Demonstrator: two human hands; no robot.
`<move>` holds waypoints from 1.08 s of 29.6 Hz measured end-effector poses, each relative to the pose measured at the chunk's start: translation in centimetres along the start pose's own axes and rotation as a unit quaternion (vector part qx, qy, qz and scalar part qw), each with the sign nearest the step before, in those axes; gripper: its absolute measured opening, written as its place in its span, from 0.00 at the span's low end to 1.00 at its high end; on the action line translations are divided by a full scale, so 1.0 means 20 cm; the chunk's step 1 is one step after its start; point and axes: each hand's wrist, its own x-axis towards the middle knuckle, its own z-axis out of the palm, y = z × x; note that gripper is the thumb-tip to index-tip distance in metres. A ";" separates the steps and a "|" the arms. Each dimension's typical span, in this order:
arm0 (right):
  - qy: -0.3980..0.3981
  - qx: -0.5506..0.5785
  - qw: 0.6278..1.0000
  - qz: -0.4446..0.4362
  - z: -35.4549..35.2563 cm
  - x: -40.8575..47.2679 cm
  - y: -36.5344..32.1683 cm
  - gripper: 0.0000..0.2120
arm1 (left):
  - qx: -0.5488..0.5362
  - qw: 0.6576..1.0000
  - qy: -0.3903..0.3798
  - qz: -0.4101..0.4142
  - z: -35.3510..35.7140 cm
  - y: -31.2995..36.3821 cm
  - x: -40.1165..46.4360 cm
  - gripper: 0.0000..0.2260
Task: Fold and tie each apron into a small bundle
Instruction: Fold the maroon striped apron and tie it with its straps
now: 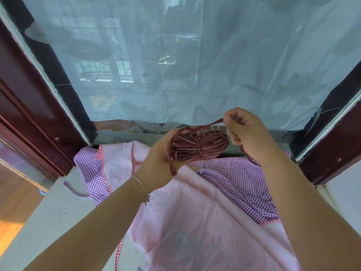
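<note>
My left hand [156,159] grips the maroon apron bundle [199,146], fingers curled under and around its left end, holding it up in front of the window [175,55], clear of the worktop [58,212]. The bundle is a tight roll of dark red cloth with thin pale stripes, and a strap already crosses its middle. My right hand [244,130] pinches the strap [212,124] between thumb and fingertips and holds it taut, up and to the right of the roll; the rest of that grip is clenched. A short strap end [172,167] hangs down from the bundle beside my left palm.

Below both hands, a pink checked apron [195,212] lies spread flat on the worktop, and a purple checked apron [240,182] lies partly under it, showing at the left and right. I see no containers here; everything lies loose on the surface. A thin bracelet [139,187] circles my left wrist.
</note>
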 end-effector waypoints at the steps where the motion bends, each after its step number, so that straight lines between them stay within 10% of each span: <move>1: 0.006 0.035 0.999 -0.008 0.00 -0.01 0.02 0.10 | -0.016 1.000 0.012 -0.007 0.01 0.01 0.00 0.21; 9: -0.014 0.143 0.990 0.003 0.09 -0.01 0.04 0.08 | -0.224 0.973 0.008 -0.050 0.02 0.00 -0.02 0.23; 15: -0.050 -0.025 0.994 0.097 0.24 -0.13 0.21 0.14 | -0.286 0.955 0.058 -0.043 0.05 0.04 0.02 0.23; 24: -0.036 -0.362 0.932 -0.003 0.34 -0.25 0.27 0.08 | -0.147 0.958 0.207 -0.133 0.00 -0.08 0.13 0.11; 32: -0.047 -0.475 0.870 -0.120 0.25 -0.17 0.01 0.09 | 0.195 0.979 0.016 -0.064 -0.01 -0.08 0.10 0.15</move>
